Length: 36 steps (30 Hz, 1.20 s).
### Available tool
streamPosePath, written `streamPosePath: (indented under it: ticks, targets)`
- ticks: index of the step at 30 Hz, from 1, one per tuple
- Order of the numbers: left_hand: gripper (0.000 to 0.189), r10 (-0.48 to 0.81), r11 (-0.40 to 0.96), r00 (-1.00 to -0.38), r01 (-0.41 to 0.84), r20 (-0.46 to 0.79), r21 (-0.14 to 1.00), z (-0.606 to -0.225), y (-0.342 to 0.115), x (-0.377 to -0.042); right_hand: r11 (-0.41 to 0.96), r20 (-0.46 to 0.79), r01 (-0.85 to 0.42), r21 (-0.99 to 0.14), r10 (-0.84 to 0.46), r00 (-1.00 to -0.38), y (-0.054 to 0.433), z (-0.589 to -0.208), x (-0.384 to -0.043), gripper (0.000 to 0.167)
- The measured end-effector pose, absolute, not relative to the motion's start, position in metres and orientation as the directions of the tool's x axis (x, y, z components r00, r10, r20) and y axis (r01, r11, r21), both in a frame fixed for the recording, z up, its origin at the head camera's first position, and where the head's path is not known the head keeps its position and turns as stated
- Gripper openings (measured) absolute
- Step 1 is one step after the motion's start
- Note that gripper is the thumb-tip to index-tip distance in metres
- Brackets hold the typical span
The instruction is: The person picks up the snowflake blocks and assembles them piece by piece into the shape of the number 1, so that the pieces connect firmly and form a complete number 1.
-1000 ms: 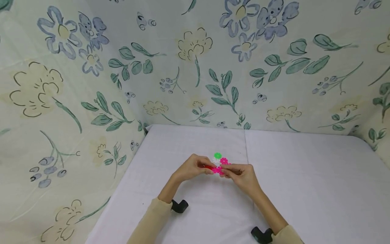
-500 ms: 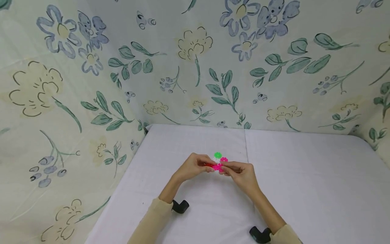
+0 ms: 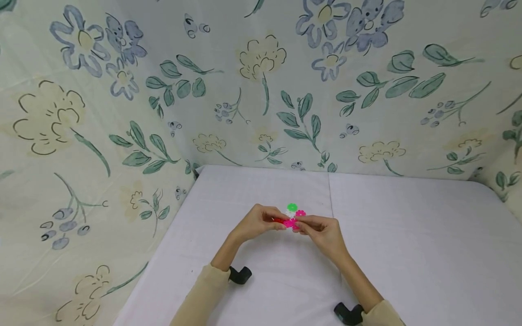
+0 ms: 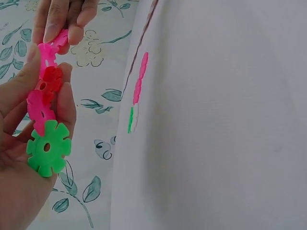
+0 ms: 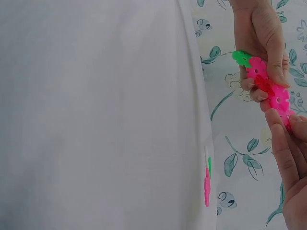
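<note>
A chain of interlocking plastic flower discs stretches between my two hands above the table. My left hand [image 3: 261,222] grips it with thumb and fingers around the middle. In the left wrist view, a green disc [image 4: 58,152] ends the chain near the palm, followed by a pink disc [image 4: 35,106], a red disc [image 4: 55,76] and more pink towards the other hand. At that far end my right hand [image 3: 326,232] pinches a pink disc [image 5: 284,116] between thumb and fingers, which partly cover it.
Just beyond the hands, a loose green disc [image 3: 292,207], a pink disc [image 3: 301,213] and a whitish disc [image 3: 288,213] lie on the white-covered table [image 3: 408,244]. Flower-patterned cloth [image 3: 228,59] hangs behind and at the left.
Both hands and the chain have risen very slightly in the head view since a second ago. Their grips look the same, and the loose discs have stayed in place.
</note>
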<state>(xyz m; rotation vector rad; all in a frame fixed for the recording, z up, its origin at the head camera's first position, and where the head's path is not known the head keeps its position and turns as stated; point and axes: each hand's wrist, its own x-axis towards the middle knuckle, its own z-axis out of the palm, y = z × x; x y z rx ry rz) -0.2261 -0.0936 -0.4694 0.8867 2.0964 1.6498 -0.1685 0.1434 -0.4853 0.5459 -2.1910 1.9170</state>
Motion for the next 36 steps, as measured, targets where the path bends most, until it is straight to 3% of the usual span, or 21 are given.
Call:
streamPosePath:
  ticks: [29, 36]
  targets:
    - [0.028, 0.629, 0.202, -0.77, 0.296, 0.107, 0.934, -0.4687, -0.0982, -0.2263, 0.088, 0.365, -0.382, -0.92, -0.158, -0.917, 0.1427, -0.4875, -0.1706, 0.023]
    - [0.029, 0.623, 0.284, -0.775, 0.348, 0.104, 0.894, -0.4677, -0.0994, -0.2264, 0.08, 0.338, -0.354, -0.932, -0.16, -0.927, 0.1418, -0.4892, -0.1722, 0.024]
